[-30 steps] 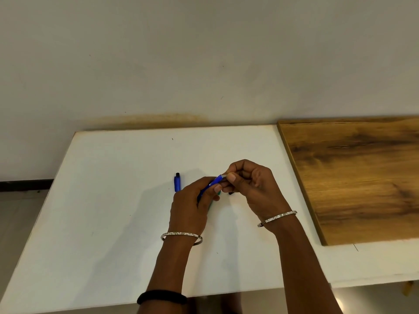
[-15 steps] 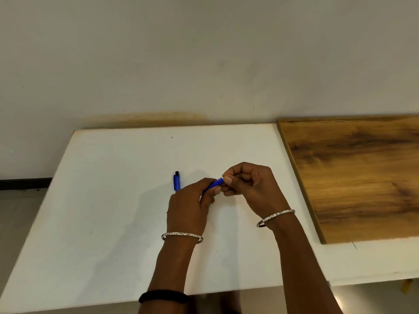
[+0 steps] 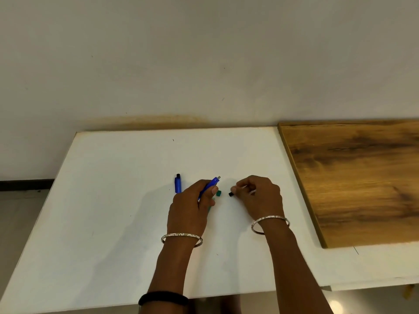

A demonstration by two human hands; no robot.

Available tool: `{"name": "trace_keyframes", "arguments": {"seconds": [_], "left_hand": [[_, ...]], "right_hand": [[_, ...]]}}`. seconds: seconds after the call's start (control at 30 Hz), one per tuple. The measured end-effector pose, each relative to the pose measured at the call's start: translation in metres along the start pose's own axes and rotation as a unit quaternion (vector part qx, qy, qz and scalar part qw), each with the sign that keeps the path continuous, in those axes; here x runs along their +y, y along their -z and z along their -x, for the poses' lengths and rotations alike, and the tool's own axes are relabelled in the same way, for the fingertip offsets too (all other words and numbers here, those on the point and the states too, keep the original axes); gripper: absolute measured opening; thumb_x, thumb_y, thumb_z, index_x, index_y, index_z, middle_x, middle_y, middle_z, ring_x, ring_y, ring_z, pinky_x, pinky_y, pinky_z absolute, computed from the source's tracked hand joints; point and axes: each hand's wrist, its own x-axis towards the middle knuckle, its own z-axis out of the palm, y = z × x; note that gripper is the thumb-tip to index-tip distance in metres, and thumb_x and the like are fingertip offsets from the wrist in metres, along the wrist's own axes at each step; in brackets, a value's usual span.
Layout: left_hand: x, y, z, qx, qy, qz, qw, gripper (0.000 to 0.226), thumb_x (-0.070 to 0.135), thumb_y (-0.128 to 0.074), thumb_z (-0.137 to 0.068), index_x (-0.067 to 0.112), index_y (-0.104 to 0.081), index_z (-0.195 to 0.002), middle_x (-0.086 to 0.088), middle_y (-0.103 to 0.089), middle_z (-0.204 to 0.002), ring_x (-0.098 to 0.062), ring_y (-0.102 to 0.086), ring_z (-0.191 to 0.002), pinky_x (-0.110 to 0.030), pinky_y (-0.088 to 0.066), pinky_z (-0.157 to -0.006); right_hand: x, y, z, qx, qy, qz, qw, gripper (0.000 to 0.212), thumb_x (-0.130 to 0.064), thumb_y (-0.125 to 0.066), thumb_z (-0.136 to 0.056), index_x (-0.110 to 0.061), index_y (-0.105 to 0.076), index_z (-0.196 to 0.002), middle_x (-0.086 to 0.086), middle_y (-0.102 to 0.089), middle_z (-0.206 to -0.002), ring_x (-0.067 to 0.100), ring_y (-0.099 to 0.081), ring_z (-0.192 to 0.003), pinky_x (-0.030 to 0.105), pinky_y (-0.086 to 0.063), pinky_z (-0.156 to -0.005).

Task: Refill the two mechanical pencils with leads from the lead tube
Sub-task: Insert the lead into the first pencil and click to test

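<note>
A blue plastic mechanical pencil (image 3: 210, 185) sits tilted in the left hand (image 3: 190, 209), fingers closed round its barrel, its uncapped grey end pointing up and to the right. The right hand (image 3: 258, 198), a little apart, pinches a small black cap (image 3: 231, 194) between thumb and fingertips. A second blue mechanical pencil (image 3: 178, 183) lies on the white counter (image 3: 113, 200) just left of the left hand. Something green (image 3: 218, 193), partly hidden, lies between the hands. A brown wooden board (image 3: 353, 177) rests at the right.

A plain room, perhaps a home: white tabletop (image 3: 113, 211) against a bare stained wall (image 3: 204, 64), wooden board (image 3: 351, 177) lying on the tabletop's right side.
</note>
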Motion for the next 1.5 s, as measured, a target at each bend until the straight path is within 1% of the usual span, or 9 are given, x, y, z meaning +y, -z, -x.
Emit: {"name": "trace_keyframes", "arguments": {"seconds": [0.37, 0.5, 0.63, 0.8, 0.93, 1.03, 1.1, 1.23, 1.5], "left_hand": [[-0.002, 0.0, 0.0, -0.002, 0.028, -0.006, 1.0, 0.032, 0.055, -0.046, -0.084, 0.032, -0.057, -0.103, 0.012, -0.069, -0.07, 0.006, -0.056, -0.051, -0.012, -0.039, -0.053], [-0.003, 0.003, -0.001, 0.023, 0.043, -0.01, 0.999, 0.029, 0.046, -0.05, -0.089, 0.025, -0.058, -0.106, 0.006, -0.073, -0.075, -0.005, -0.054, -0.05, -0.014, -0.036, -0.051], [-0.002, 0.004, -0.002, 0.022, 0.048, -0.008, 0.999, 0.032, 0.044, -0.049, -0.089, 0.021, -0.058, -0.11, 0.001, -0.073, -0.08, -0.012, -0.06, -0.06, -0.014, -0.038, -0.054], [-0.003, 0.003, -0.003, 0.015, 0.052, -0.018, 0.998, 0.033, 0.043, -0.048, -0.09, 0.021, -0.057, -0.112, 0.002, -0.074, -0.082, -0.008, -0.056, -0.057, -0.013, -0.037, -0.054], [-0.004, 0.004, -0.002, 0.014, 0.053, -0.024, 0.998, 0.03, 0.043, -0.048, -0.091, 0.021, -0.057, -0.109, 0.005, -0.073, -0.079, -0.004, -0.052, -0.051, -0.013, -0.036, -0.053], [-0.006, 0.005, -0.001, 0.011, 0.049, -0.027, 0.998, 0.028, 0.044, -0.048, -0.091, 0.023, -0.059, -0.106, 0.008, -0.071, -0.076, -0.004, -0.052, -0.05, -0.013, -0.035, -0.051], [-0.007, 0.005, -0.001, 0.006, 0.041, -0.032, 0.999, 0.028, 0.046, -0.048, -0.091, 0.025, -0.061, -0.104, 0.007, -0.071, -0.077, -0.007, -0.055, -0.053, -0.014, -0.036, -0.052], [-0.01, 0.006, 0.0, 0.003, 0.022, -0.046, 0.999, 0.026, 0.045, -0.05, -0.091, 0.027, -0.064, -0.104, 0.004, -0.068, -0.076, -0.013, -0.056, -0.058, -0.014, -0.037, -0.054], [-0.011, 0.005, 0.0, 0.01, 0.004, -0.061, 0.998, 0.028, 0.046, -0.05, -0.091, 0.029, -0.064, -0.107, 0.01, -0.062, -0.071, -0.006, -0.05, -0.053, -0.012, -0.034, -0.054]], "right_hand": [[-0.01, -0.006, 0.001, -0.038, 0.006, 0.048, 0.998, 0.01, -0.018, -0.082, -0.074, -0.017, -0.072, -0.078, -0.002, -0.071, -0.08, 0.005, -0.053, -0.062, 0.011, -0.035, -0.055], [-0.011, -0.008, 0.003, -0.043, 0.029, 0.005, 0.999, 0.024, -0.013, -0.083, -0.072, -0.02, -0.071, -0.092, -0.002, -0.068, -0.083, 0.01, -0.058, -0.07, 0.02, -0.05, -0.069], [-0.014, -0.02, 0.002, -0.059, 0.082, 0.032, 0.994, 0.031, -0.018, -0.077, -0.08, -0.026, -0.069, -0.109, -0.001, -0.066, -0.099, 0.008, -0.054, -0.081, 0.019, -0.046, -0.078], [-0.014, -0.029, -0.001, -0.053, 0.09, 0.072, 0.992, 0.019, -0.022, -0.073, -0.083, -0.022, -0.072, -0.103, 0.001, -0.064, -0.101, 0.005, -0.048, -0.082, 0.016, -0.036, -0.075], [-0.014, -0.03, -0.002, -0.046, 0.078, 0.083, 0.992, 0.017, -0.018, -0.073, -0.084, -0.017, -0.07, -0.1, 0.003, -0.066, -0.101, 0.014, -0.058, -0.088, 0.021, -0.044, -0.077], [-0.018, -0.025, 0.0, -0.014, 0.055, 0.008, 0.998, 0.013, -0.016, -0.074, -0.083, -0.013, -0.068, -0.094, -0.001, -0.068, -0.088, 0.012, -0.061, -0.076, 0.025, -0.051, -0.075], [-0.022, -0.018, 0.002, -0.005, 0.024, -0.132, 0.991, 0.014, -0.013, -0.078, -0.079, -0.01, -0.068, -0.088, -0.002, -0.07, -0.075, 0.011, -0.066, -0.063, 0.02, -0.055, -0.067], [-0.029, -0.001, 0.005, -0.084, -0.005, -0.357, 0.93, 0.014, -0.002, -0.079, -0.075, -0.003, -0.073, -0.087, 0.009, -0.076, -0.071, 0.023, -0.074, -0.063, 0.023, -0.059, -0.062], [-0.03, -0.002, 0.005, -0.105, 0.032, -0.342, 0.933, 0.016, 0.001, -0.069, -0.083, -0.011, -0.076, -0.092, 0.008, -0.076, -0.078, 0.018, -0.073, -0.067, 0.022, -0.059, -0.068]]}}
